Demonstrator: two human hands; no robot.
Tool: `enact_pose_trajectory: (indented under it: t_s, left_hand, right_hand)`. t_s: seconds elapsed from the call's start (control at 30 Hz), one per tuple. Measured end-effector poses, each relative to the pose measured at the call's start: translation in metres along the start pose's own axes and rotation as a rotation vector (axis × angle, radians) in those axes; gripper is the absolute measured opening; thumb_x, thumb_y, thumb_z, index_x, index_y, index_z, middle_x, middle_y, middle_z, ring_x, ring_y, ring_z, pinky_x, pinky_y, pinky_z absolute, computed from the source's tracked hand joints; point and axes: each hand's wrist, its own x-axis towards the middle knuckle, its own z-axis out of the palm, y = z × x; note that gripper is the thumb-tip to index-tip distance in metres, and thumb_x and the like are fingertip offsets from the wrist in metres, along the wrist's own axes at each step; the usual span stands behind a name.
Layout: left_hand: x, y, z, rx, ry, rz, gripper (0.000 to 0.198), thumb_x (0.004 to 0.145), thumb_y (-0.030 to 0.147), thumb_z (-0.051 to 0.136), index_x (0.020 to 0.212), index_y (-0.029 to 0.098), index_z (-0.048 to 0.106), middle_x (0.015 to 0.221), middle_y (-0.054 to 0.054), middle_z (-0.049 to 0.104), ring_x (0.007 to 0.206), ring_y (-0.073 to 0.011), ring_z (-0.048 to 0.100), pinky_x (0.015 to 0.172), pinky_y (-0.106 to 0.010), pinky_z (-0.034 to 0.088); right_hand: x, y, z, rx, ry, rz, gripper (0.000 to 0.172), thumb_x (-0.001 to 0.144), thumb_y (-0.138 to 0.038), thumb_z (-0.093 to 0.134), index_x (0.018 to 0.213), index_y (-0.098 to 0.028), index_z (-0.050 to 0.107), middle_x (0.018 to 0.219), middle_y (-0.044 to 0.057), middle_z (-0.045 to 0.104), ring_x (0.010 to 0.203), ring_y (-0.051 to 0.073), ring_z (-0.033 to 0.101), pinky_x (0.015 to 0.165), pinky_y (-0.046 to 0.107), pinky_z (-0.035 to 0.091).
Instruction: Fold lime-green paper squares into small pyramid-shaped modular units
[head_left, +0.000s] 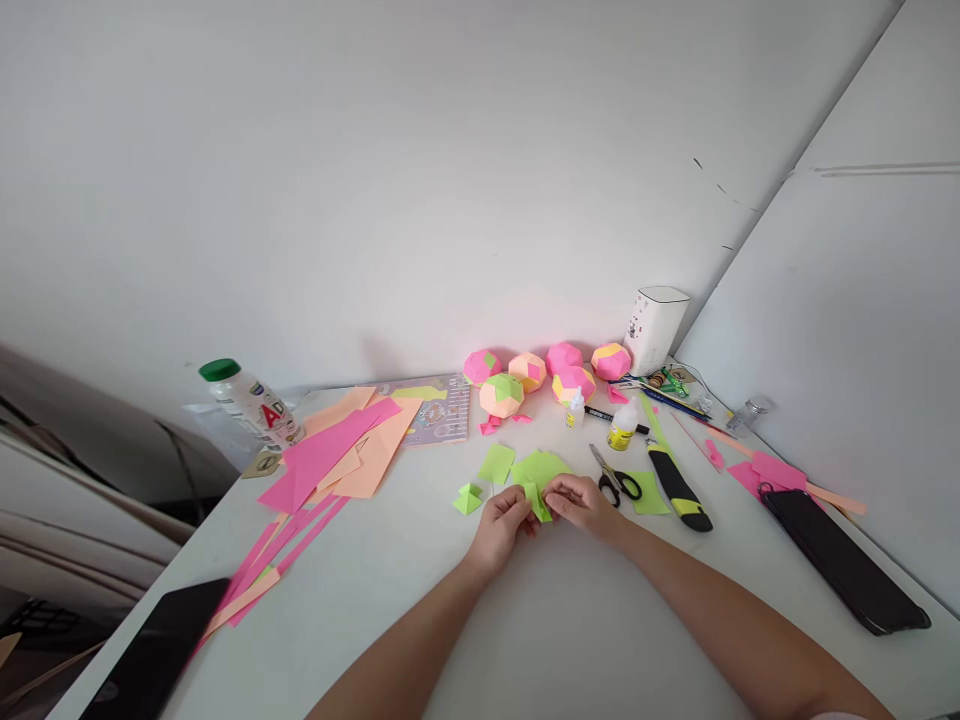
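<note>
My left hand [502, 528] is closed on a small folded piece of green paper [536, 503], which stands up with creased faces. My right hand [580, 507] pinches at the right edge of the same piece; its fingertips are partly hidden. Just beyond lie loose green paper squares [498, 463], some overlapping behind the hands. A folded green paper unit [467, 498] rests to the left of my left hand. Beside my right hand are scissors [616, 484] with black handles, their blades pointing away, and another green sheet [649, 493].
Several folded paper balls [500, 395] stand along the wall. Two glue bottles [621, 428], a black marker [600, 414] and a yellow-black box cutter [679, 487] lie at right. Pink and peach sheets [322, 450], a white bottle [255, 405] and dark phones [844, 560] flank the table.
</note>
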Motion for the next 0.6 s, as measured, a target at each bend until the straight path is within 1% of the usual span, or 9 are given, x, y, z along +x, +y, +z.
enact_pose_trajectory:
  t_s: [0.07,0.13,0.2,0.33,0.47,0.6]
  left_hand:
    - [0.0000,-0.0013,-0.0002,0.035,-0.032,-0.003,0.024,0.070,0.028,0.056,0.052,0.017,0.045,0.054,0.002,0.050,0.053,-0.0123,0.052,0.049,-0.024,0.041]
    - [0.0002,-0.0026,-0.0002,0.062,-0.050,-0.009,0.023,0.070,0.027,0.055,0.052,0.018,0.045,0.054,0.002,0.051,0.053,-0.0123,0.051,0.049,-0.024,0.040]
    - [0.0006,-0.0032,0.0000,0.077,-0.053,-0.013,0.022,0.070,0.027,0.054,0.053,0.018,0.045,0.054,0.002,0.051,0.053,-0.0125,0.051,0.050,-0.024,0.040]
    - [0.0007,-0.0023,0.0005,0.080,-0.045,-0.002,0.021,0.070,0.026,0.054,0.052,0.018,0.045,0.055,0.002,0.050,0.053,-0.0126,0.052,0.050,-0.025,0.041]
    - [-0.0006,-0.0010,0.0006,0.084,-0.029,-0.005,0.021,0.070,0.025,0.053,0.052,0.018,0.044,0.054,0.002,0.050,0.052,-0.0122,0.051,0.051,-0.025,0.041]
    - [-0.0009,-0.0027,-0.0003,0.065,-0.045,0.010,0.021,0.070,0.024,0.053,0.052,0.018,0.044,0.057,0.002,0.050,0.055,-0.0127,0.051,0.051,-0.025,0.041]
  right_hand:
    - [0.0013,0.0002,-0.0017,0.093,-0.007,0.077,0.026,0.083,-0.041,0.054,0.079,-0.015,0.057,0.064,0.001,0.056,0.059,0.013,0.054,0.056,0.025,0.044]
    - [0.0020,0.0009,-0.0027,0.125,-0.006,0.112,0.025,0.080,-0.040,0.058,0.080,-0.015,0.057,0.065,0.001,0.056,0.059,0.013,0.054,0.057,0.026,0.044]
    - [0.0021,0.0013,-0.0033,0.138,-0.015,0.115,0.025,0.076,-0.039,0.063,0.082,-0.015,0.056,0.066,0.000,0.056,0.059,0.012,0.053,0.056,0.025,0.043]
    - [0.0020,-0.0006,-0.0039,0.148,-0.049,0.110,0.034,0.067,-0.033,0.072,0.088,-0.018,0.052,0.076,0.001,0.059,0.062,0.012,0.053,0.055,0.023,0.040]
    - [0.0020,-0.0015,-0.0034,0.153,-0.049,0.109,0.031,0.072,-0.033,0.068,0.091,-0.019,0.050,0.077,0.000,0.058,0.063,0.011,0.052,0.056,0.023,0.039]
    - [0.0023,0.0017,-0.0035,0.267,-0.043,0.110,0.030,0.080,-0.039,0.059,0.098,-0.019,0.047,0.072,-0.001,0.056,0.062,0.012,0.054,0.059,0.027,0.043]
